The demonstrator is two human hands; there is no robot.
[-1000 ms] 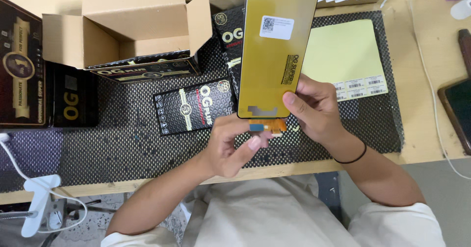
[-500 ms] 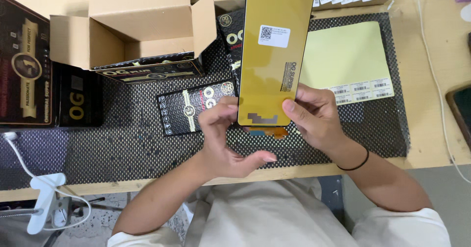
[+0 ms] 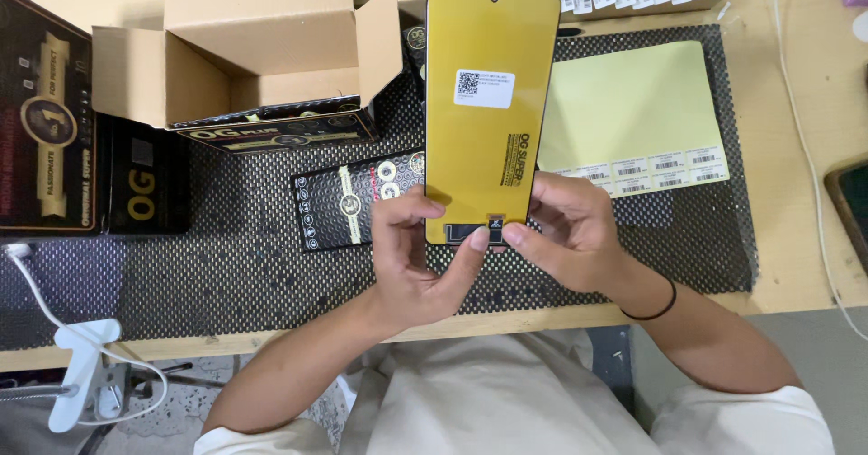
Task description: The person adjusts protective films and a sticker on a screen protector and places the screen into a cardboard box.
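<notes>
Wooden bench (image 3: 796, 265) under a black dotted mat (image 3: 226, 265). Held upright above the mat near the bench's front edge: a phone screen panel (image 3: 488, 112), yellow-backed, black-rimmed, small white sticker near the top. Left hand (image 3: 411, 265) gripping the panel's lower left corner, thumb on the bottom edge, fingers (image 3: 407, 206) curled and pressed together on the face. Right hand (image 3: 565, 238) pinching the lower right edge, thumb beside the left thumb, black band on the wrist. Behind the panel, a yellow sheet (image 3: 633, 103) with white barcode labels (image 3: 651, 170). Open cardboard box (image 3: 235, 48) at upper left, black packets (image 3: 348, 202) just below it, a white cable (image 3: 36, 283) at far left.
</notes>
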